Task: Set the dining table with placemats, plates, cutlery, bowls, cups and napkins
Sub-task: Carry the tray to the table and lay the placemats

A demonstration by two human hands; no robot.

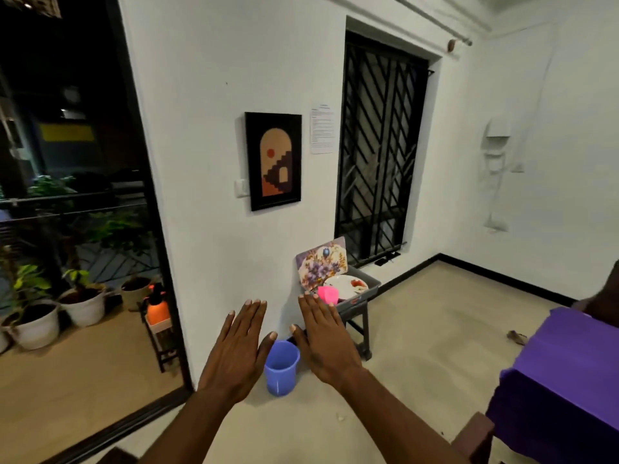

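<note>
My left hand [236, 349] and my right hand [326, 339] are stretched out in front of me, backs up, fingers straight, holding nothing. Beyond them a grey tray [370, 289] sits on a small dark stand by the wall. In it a floral placemat [321, 262] leans upright, with a white plate [343, 284] and a pink cup [327, 294]. My right hand covers part of the tray. The dining table with a purple cloth [566, 370] is at the right edge.
A blue bucket [281, 366] stands on the floor between my hands. A dark wooden chair [475, 437] is beside the table. At the left an open sliding door leads to a balcony with potted plants [37, 316] and an orange sprayer [157, 309].
</note>
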